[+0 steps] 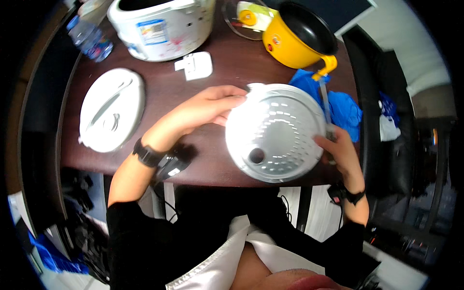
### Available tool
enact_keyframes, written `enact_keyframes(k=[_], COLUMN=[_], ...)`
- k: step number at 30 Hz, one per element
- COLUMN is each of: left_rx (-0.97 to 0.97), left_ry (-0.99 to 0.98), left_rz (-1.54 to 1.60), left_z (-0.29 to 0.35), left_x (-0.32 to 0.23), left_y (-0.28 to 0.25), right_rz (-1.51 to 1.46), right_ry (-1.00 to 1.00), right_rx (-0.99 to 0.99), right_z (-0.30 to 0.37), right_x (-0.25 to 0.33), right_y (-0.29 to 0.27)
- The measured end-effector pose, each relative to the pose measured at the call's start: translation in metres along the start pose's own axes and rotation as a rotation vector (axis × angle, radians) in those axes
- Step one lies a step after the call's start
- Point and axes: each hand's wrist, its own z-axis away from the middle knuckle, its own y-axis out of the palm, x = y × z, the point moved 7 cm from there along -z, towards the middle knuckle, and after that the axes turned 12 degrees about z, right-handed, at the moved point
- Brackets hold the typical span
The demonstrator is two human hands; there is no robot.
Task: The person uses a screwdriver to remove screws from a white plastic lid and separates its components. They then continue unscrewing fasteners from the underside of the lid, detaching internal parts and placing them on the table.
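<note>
In front of me a round silver steamer tray is tilted up over the table, with many small holes and one larger dark round hole. My left hand grips its upper left rim. My right hand holds the right rim, thumb over the edge. By the right hand a thin translucent strip runs up toward the yellow pot; I cannot make out what it is. A white rice cooker lid with a curved handle lies on the left.
A white rice cooker body stands at the back of the dark table. Around it are a water bottle, a white plastic piece, a glass lid, a yellow pot and blue cloth or bag material.
</note>
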Motion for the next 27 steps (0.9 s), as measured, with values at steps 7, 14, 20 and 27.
enact_keyframes(k=[7,14,20,27], left_rx=[0.056,-0.577,-0.865,-0.792], left_ry=[0.251,0.462,0.075,-0.035], left_rz=[-0.387,-1.234,-1.434,-1.186], left_z=[0.029,0.143,0.165,0.166], left_x=[-0.038,-0.104,-0.101,-0.091], left_y=[-0.003,-0.072,-0.173,-0.178], right_rz=[-0.136,-0.327,-0.457,-0.443], right_ry=[-0.062,-0.058,0.02,0.032], right_rx=[-0.352,-0.582,-0.509,-0.296], right_z=[0.06,0.051,-0.042,-0.136], right_x=[-0.058,-0.113,-0.149,-0.128], right_y=[-0.099,-0.202,-0.255,-0.22])
